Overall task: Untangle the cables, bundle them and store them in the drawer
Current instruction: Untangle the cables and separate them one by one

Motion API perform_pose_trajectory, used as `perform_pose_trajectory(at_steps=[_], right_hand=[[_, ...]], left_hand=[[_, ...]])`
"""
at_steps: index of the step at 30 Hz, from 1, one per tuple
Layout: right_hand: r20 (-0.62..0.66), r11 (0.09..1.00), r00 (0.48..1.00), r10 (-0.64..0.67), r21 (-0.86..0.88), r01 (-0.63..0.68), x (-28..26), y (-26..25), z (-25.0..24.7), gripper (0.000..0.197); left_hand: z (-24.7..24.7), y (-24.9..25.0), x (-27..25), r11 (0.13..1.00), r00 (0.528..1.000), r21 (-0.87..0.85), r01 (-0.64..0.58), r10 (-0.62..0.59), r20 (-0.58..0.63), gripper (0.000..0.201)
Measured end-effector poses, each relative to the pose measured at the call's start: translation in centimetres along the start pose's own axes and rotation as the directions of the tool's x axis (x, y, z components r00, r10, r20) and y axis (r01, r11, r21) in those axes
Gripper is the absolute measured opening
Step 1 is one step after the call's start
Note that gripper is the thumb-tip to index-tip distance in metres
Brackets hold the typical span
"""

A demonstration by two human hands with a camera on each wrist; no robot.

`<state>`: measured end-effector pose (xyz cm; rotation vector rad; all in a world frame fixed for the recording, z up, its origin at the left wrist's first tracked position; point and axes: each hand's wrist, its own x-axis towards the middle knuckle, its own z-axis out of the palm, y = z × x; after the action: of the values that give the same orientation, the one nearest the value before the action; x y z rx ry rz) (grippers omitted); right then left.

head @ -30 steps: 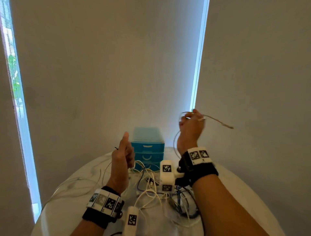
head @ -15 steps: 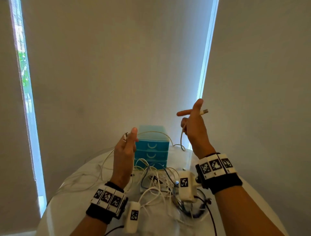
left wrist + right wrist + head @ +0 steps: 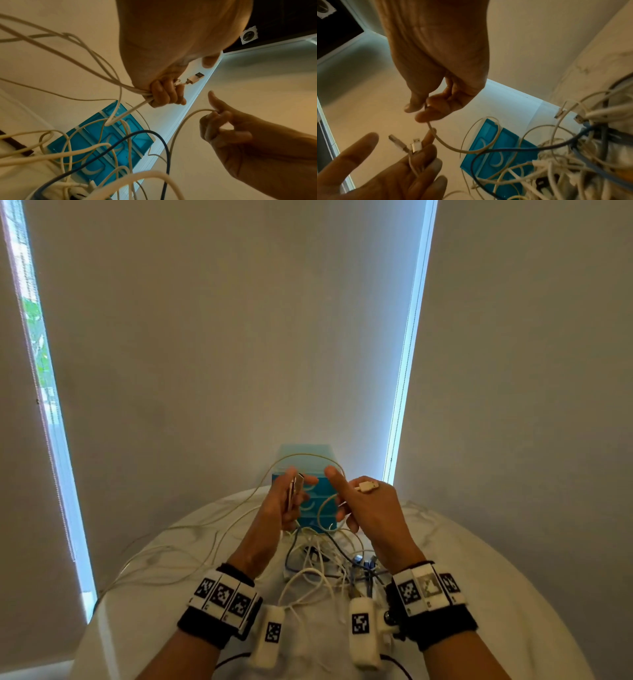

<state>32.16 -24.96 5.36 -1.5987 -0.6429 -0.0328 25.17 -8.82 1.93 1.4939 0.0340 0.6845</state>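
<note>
Both hands are raised close together in front of the blue drawer unit [image 3: 310, 455]. My left hand [image 3: 291, 498] grips a bunch of white cable strands [image 3: 137, 90], with two USB plugs [image 3: 416, 145] sticking up from its fingers. My right hand [image 3: 346, 501] pinches the same thin white cable [image 3: 447, 144] between thumb and finger, and a white connector [image 3: 367, 486] lies on its knuckles. A loop of that cable [image 3: 308, 455] arches between the hands. The tangle of white and blue cables [image 3: 329, 566] lies on the table below.
The round white table [image 3: 479, 594] stands against grey blinds. The drawer unit [image 3: 96, 147] sits at its far edge with all three drawers closed. Long white strands [image 3: 178, 546] trail off to the left over the table edge.
Both hands have come down and together in front of the drawer unit. The right hand dropped from its raised position and now pinches the cable close to the left hand.
</note>
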Motion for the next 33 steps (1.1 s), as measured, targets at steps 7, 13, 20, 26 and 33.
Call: perform_pose_trajectory(at_steps=[7,13,20,26,33], right_hand=[[0.07,0.988,0.996,-0.046,-0.142,0.056,-0.5,1.2,2.1,0.053],[0.143,0.98,0.984,-0.107,-0.152,0.128,-0.1,1.9,2.6,0.048],[0.144,0.969,0.972,-0.187,-0.138,0.207,-1.2,2.2,2.4,0.032],[0.01,0.968,0.971,-0.239,-0.07,0.239,-2.1,3.3,1.3,0.031],[-0.053,0.988,0.993,-0.109,0.103,0.114,-2.2,5.3,-0.7,0.037]], left_hand=[[0.6,-0.5,0.2,0.974,0.987,-0.199,0.112,-0.085,0.137,0.076],[0.4,0.7,-0.3,0.926,0.929,-0.341,0.164,-0.028,0.37,0.117],[0.2,0.5,-0.7,0.892,0.888,-0.357,0.279,-0.097,0.45,0.112],[-0.6,1.1,1.8,0.951,0.914,-0.05,0.305,-0.278,0.296,0.079],[0.9,5.6,10.0,0.519,0.956,0.822,-0.237,-0.028,0.293,0.022]])
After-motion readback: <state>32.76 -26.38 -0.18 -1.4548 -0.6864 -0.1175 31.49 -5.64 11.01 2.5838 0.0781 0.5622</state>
